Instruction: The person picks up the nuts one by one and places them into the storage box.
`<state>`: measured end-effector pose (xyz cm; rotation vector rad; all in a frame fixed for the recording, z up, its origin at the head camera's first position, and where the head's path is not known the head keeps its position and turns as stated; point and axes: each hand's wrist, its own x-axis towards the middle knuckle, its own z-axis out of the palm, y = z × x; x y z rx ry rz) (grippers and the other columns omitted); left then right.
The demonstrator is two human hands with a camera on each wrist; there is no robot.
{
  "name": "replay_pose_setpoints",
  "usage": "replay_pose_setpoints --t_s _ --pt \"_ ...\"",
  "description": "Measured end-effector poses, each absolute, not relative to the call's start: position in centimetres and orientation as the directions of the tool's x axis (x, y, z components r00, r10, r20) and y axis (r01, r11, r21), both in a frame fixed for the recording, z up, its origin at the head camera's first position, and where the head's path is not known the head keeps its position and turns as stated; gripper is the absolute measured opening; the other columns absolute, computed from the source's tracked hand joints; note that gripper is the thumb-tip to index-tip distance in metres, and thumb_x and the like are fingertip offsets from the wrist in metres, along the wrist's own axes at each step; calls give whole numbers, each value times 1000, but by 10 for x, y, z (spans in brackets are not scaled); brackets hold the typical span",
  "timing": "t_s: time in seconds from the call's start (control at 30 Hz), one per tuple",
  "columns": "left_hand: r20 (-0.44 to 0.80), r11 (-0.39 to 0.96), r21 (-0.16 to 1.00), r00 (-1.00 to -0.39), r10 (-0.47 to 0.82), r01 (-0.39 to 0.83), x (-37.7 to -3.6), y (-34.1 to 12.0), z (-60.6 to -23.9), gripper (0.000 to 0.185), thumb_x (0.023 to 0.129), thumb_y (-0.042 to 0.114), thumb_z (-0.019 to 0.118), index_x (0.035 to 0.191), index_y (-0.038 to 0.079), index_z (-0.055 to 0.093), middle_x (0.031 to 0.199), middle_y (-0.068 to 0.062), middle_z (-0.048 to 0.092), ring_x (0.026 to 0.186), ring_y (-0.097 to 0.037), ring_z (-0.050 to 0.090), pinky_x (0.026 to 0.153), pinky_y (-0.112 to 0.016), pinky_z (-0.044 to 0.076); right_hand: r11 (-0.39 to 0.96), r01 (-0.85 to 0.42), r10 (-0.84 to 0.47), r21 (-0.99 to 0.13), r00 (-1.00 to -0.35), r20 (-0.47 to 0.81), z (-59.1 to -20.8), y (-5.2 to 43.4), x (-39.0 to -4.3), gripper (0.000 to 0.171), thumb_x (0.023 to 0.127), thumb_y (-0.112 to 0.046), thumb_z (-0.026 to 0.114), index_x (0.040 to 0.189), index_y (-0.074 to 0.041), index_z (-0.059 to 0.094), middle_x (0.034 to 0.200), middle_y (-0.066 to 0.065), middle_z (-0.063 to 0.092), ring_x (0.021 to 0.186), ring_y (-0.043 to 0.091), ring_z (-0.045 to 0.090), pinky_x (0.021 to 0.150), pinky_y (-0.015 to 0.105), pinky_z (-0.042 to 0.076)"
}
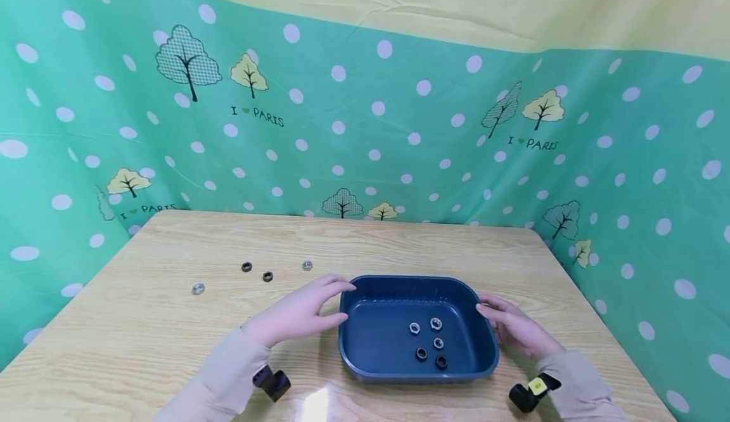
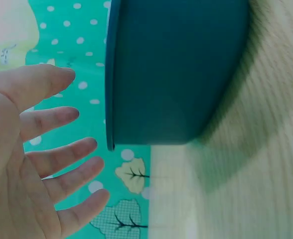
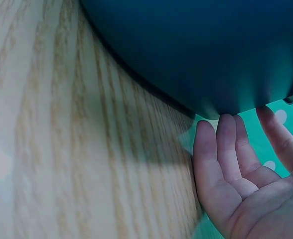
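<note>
Where the wooden table [image 1: 171,320] widens toward the wearer, a dark blue plastic tray [image 1: 365,295] sits between both hands, its long axis running left to right. Left hand [image 1: 296,313] lies just off the tray's left wall, fingers straight and spread; the left wrist view shows a gap between fingertips [image 2: 67,115] and rim, so not touching. Right hand [image 1: 516,328] sits at the right wall, fingers loosely extended; the right wrist view puts the fingertips [image 3: 226,124] against or just under the wall's lower curve, contact likely, no curl round the rim. Right hand nearer of the two. Inside the tray: five small nuts [image 1: 428,339], some silver, some black, clustered right of centre. Four more loose nuts [image 1: 267,276] lie on the table, well left of the tray.
</note>
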<state>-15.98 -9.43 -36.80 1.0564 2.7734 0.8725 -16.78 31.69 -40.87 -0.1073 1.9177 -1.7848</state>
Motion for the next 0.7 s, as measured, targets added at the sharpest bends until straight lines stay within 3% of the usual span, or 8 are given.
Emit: replay_pose_setpoints --t_s 0.43,0.7 --pt "123 633 524 -786 606 570 -149 -117 -382 43 91 32 60 126 7 56 127 -9 57 118 -28 54 99 -47 43 134 281 -400 -950 -862 -311 -409 318 -168 42 100 -30 46 131 -5 35 102 -9 67 92 8 65 82 34 53" --pt "62 650 593 -831 552 476 -143 -135 -390 48 91 32 61 130 6 53 130 -10 56 121 -30 52 99 -49 43 151 276 -391 -949 -865 -314 -409 317 -168 51 100 -30 45 136 2 27 101 -8 66 91 8 66 80 34 54"
